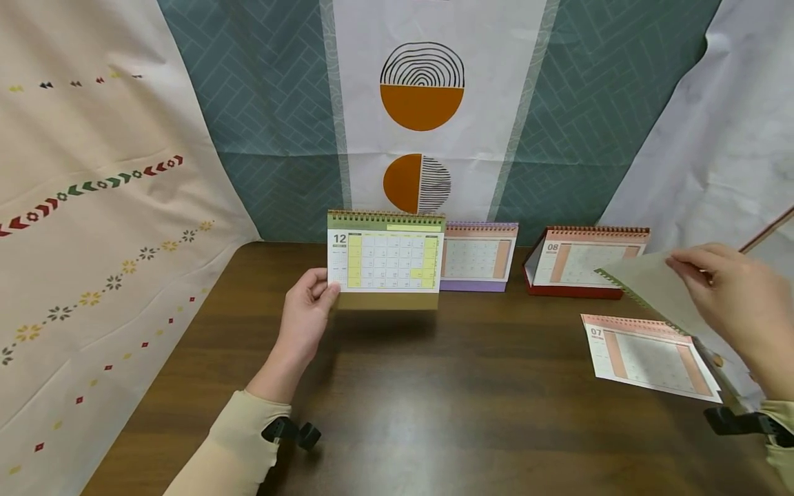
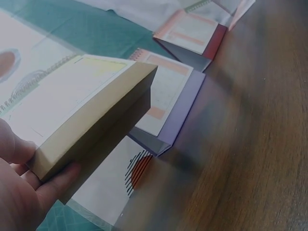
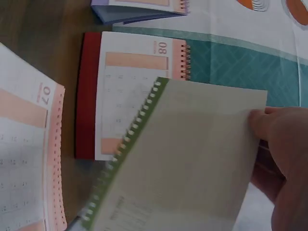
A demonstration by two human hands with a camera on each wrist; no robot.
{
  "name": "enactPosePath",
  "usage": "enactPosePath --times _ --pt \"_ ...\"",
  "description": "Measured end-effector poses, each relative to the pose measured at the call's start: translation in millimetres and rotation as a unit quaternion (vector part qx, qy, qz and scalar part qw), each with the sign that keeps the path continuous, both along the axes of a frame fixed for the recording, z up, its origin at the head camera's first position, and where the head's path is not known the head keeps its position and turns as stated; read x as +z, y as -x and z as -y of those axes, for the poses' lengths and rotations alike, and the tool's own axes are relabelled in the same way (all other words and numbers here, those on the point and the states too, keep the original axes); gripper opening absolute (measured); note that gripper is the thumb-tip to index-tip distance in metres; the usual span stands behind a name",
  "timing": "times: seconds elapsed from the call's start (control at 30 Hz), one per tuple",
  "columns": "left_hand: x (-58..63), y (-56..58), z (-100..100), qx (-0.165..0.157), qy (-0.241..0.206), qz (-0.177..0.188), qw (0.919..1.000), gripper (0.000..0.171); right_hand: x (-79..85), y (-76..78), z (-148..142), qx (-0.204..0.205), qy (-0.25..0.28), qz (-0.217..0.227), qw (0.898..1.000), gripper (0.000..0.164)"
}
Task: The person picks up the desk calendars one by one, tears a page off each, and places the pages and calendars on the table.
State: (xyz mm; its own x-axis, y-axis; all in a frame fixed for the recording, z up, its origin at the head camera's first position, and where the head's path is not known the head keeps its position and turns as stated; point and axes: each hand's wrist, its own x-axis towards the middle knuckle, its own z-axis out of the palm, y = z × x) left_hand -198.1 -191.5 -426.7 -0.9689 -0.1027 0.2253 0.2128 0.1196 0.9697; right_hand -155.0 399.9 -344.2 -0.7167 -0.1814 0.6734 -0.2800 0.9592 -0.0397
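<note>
My left hand (image 1: 306,310) grips the lower left corner of a gold-based desk calendar (image 1: 386,265), thumb in front. Its page reads 12, with a green header and yellow columns, and the base is tilted up off the table in the left wrist view. At the far right, my right hand (image 1: 735,300) pinches a loose calendar page (image 3: 192,144) by its edge. That page has a green strip with torn binding holes, and its mostly blank side faces the right wrist camera. Below it lies a loose sheet (image 1: 651,358) marked 07, with a pink header.
Behind the gold calendar stands a purple-based desk calendar (image 1: 477,258), partly covered by it. Farther right is a red-based desk calendar (image 1: 586,265) marked 08. Patterned cloth (image 1: 273,117) hangs along the back and sides of the brown wooden table (image 1: 446,413).
</note>
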Motion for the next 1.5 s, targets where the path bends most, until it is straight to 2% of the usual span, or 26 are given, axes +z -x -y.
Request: enactPosePath --times 0.13,0.2,0.23,0.33,0.4,0.47,0.57,0.67,0.73,0.9,0.97,1.07,1.1,1.13,1.2,1.5 --pt "-0.1 -0.3 0.5 -0.004 -0.003 0.001 1.0 0.026 -9.1 2.4 -1.6 0.057 -0.064 -0.099 0.991 0.06" --pt "0.3 -0.4 0.6 -0.006 -0.005 0.002 1.0 0.027 -14.5 3.5 -3.8 0.071 -0.087 -0.124 0.986 0.073" --pt "0.6 -0.4 0.5 -0.007 -0.006 0.002 1.0 0.027 -17.5 3.0 -4.8 0.075 -0.096 -0.127 0.984 0.07" --pt "1.1 0.0 0.6 -0.01 -0.01 0.005 0.9999 0.027 -27.6 0.3 -7.6 0.08 -0.107 -0.12 0.984 0.047" --pt "1.4 0.5 0.8 -0.011 -0.012 0.004 0.9998 0.027 -34.4 -1.7 -8.2 0.084 -0.109 -0.108 0.985 0.041" --pt "1.6 1.0 1.3 -0.01 -0.015 0.002 0.9998 0.027 -40.1 -2.3 -7.7 0.083 -0.108 -0.1 0.986 0.046" --pt "1.7 1.2 1.8 -0.007 -0.017 0.0 0.9998 0.026 -46.3 -1.8 -5.4 0.078 -0.112 -0.097 0.986 0.066" --pt "1.7 0.9 2.0 -0.006 -0.018 0.0 0.9998 0.026 -52.2 -2.1 -3.3 0.08 -0.112 -0.09 0.986 0.074" --pt "1.9 0.8 2.0 -0.008 -0.019 0.0 0.9998 0.026 -58.1 -4.3 -2.2 0.084 -0.11 -0.073 0.988 0.078" --pt "3.3 0.7 0.9 -0.012 -0.022 0.005 0.9997 0.026 -80.1 -14.0 -0.4 0.089 -0.079 0.023 0.993 0.091" --pt "3.5 0.5 1.0 -0.012 -0.021 0.008 0.9997 0.026 -87.4 -17.6 0.0 0.094 -0.068 0.055 0.992 0.068" --pt "3.0 0.3 1.8 -0.009 -0.019 0.011 0.9997 0.026 -95.5 -21.0 0.0 0.103 -0.064 0.094 0.988 0.017" --pt "2.7 0.4 2.1 -0.008 -0.018 0.012 0.9997 0.026 -97.1 -21.9 0.1 0.104 -0.059 0.108 0.987 0.015" --pt "2.5 0.5 2.4 -0.006 -0.018 0.013 0.9997 0.026 -98.3 -22.6 0.4 0.105 -0.056 0.123 0.985 0.027" --pt "2.1 0.5 3.1 -0.004 -0.018 0.015 0.9997 0.025 -100.7 -23.0 1.1 0.105 -0.052 0.154 0.981 0.031" --pt "4.3 0.4 5.1 0.001 -0.016 0.014 0.9998 0.025 -114.8 -23.6 3.4 0.109 -0.036 0.261 0.959 0.024"
